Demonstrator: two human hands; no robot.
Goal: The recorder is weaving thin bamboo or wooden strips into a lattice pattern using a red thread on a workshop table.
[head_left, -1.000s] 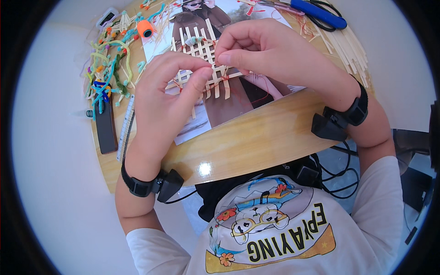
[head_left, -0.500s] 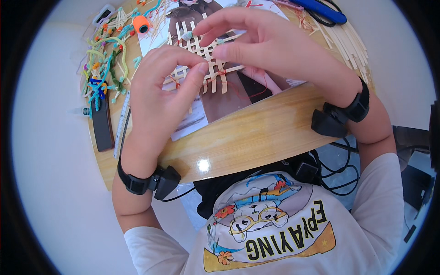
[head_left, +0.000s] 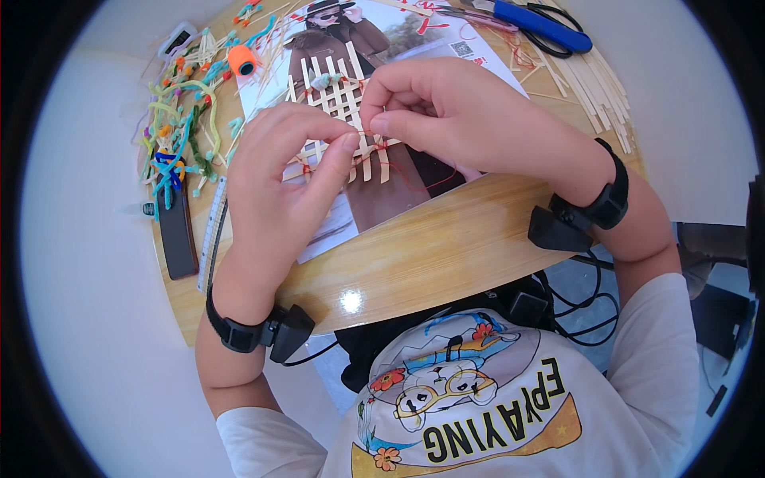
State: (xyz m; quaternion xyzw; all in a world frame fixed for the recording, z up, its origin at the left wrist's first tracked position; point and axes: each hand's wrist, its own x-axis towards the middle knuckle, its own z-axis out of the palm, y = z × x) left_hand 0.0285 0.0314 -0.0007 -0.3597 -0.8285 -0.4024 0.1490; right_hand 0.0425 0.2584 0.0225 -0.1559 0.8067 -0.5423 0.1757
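A woven lattice of pale flat wooden sticks [head_left: 348,101] lies on a printed poster, with red thread knotted at some crossings and a light blue fuzzy tuft [head_left: 325,81] near its top. Over its left side, my left hand [head_left: 275,151] pinches thumb and forefinger together at the red thread [head_left: 364,132]. Facing it, my right hand [head_left: 450,107] is closed with thumb against forefinger, on the same thread just above the lattice. A loose length of the thread curves across the poster below my right hand. The hands partly cover the lattice.
The poster [head_left: 323,227] shows a person in a hat. To the left lie colourful pipe-cleaner pieces [head_left: 211,127], an orange spool [head_left: 241,60], a dark phone [head_left: 178,239] and a ruler [head_left: 211,231]. Blue-handled scissors [head_left: 542,24] and loose sticks [head_left: 594,88] are at the far right.
My right hand has come down and closed near my left fingertips; before, its fingers were apart above the lattice. The view has shifted slightly, showing more of the poster's top.
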